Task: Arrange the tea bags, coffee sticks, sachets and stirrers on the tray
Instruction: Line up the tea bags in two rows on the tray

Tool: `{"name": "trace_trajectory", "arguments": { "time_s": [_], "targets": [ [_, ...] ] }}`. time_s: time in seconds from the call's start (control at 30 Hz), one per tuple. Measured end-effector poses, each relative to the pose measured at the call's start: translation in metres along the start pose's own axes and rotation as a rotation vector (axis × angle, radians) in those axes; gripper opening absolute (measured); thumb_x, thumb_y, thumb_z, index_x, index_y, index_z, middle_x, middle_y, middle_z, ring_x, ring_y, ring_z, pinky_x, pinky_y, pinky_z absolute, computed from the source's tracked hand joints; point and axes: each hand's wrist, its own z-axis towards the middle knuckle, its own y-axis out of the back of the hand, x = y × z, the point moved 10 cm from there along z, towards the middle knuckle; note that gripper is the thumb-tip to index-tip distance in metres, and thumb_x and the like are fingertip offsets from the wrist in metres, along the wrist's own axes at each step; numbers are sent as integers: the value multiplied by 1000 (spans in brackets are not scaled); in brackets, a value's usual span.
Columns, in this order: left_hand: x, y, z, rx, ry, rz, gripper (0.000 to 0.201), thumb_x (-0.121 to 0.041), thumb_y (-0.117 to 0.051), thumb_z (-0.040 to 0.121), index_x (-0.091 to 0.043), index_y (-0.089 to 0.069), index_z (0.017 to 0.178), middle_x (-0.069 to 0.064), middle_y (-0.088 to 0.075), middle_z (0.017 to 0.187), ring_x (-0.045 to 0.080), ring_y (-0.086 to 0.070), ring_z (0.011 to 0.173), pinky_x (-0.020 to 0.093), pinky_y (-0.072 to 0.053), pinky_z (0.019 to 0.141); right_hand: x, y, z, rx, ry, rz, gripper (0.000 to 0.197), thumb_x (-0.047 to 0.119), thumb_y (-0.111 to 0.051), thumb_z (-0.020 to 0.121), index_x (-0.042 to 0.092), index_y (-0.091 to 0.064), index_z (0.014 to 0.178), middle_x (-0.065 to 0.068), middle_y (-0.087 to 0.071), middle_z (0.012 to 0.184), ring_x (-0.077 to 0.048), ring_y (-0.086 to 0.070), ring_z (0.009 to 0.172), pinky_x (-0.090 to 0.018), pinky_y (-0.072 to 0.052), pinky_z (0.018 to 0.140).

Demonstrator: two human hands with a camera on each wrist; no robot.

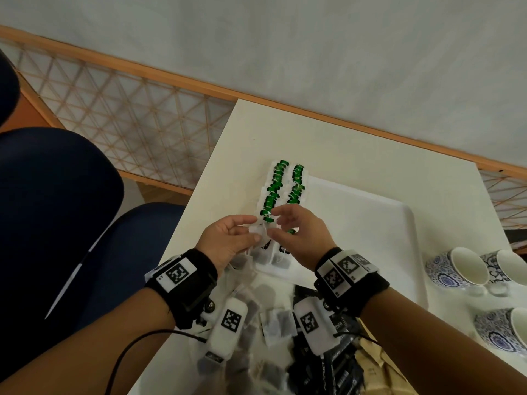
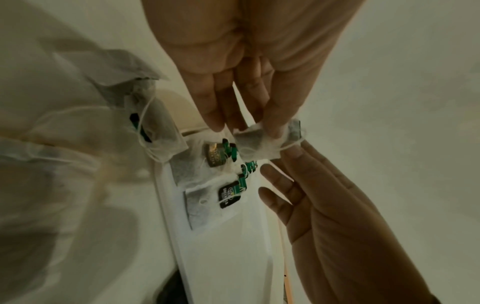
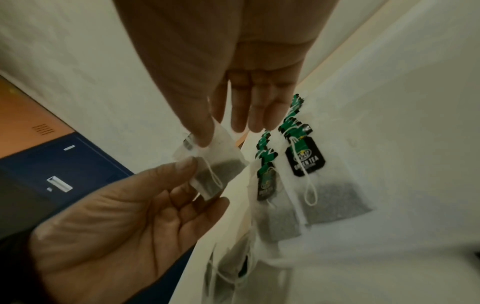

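Tea bag (image 3: 215, 166), white gauze with dark leaves, pinched from both sides.
Left hand (image 1: 228, 240) and right hand (image 1: 302, 235) both grip it just above 2 green-tagged tea bag rows (image 1: 281, 189) on white plastic tray (image 1: 370, 223).

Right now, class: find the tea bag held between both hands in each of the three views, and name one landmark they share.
Head: tea bag at centre, pinched between left hand and right hand.
Left wrist: centre right.
Right wrist: left of centre.
Shared landmark: the green-tagged tea bag rows.
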Motion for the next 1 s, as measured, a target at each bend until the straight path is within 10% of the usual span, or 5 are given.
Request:
{"name": "trace_trajectory", "arguments": {
  "time_s": [0.2,0.53,0.77,0.87,1.0],
  "targets": [
    [-4,-2,-1,7,-41,9,29,5,-75,73,-15,-68,93,5,-67,77,20,-65,75,36,-53,77,-13,-17,2,78,-185,42,44,65,-64,73,25,-63,91,1,-70,78,-13,-68,69,-33,-58,66],
    [-2,5,7,32,-90,281,33,5,-68,80,-24,-60,96,2,-65,90,18,-60,84,21,-50,67,6,-1,5,83,-66,-14,36,9,-61,85,30,-58,115,8,-58,80,1,-50,53,-8,-40,49],
    [17,22,8,88,-69,1344,41,-43,-74,73,-37,-58,110,-7,-46,104,17,-48,105,30,-44,90,9,-18,-7,264,21,-234,31,16,-62,85,34,-61,111,6,-65,96,-9,-58,82,-13,-43,69],
    [18,22,4,80,-107,1394,26,-44,-71,74,-37,-58,96,-8,-42,101,18,-43,107,29,-38,89,4,-31,-10,318,4,-245,30,16,-61,86,35,-61,110,8,-62,94,-6,-55,79,-8,-40,66],
    [15,30,2,66,-96,1272,22,-46,-73,75,-30,-60,83,-8,-50,90,18,-53,93,32,-45,83,-5,-53,-9,386,-19,-268,33,15,-57,87,36,-59,112,4,-65,111,-13,-60,101,-28,-49,89]
  ]
}}
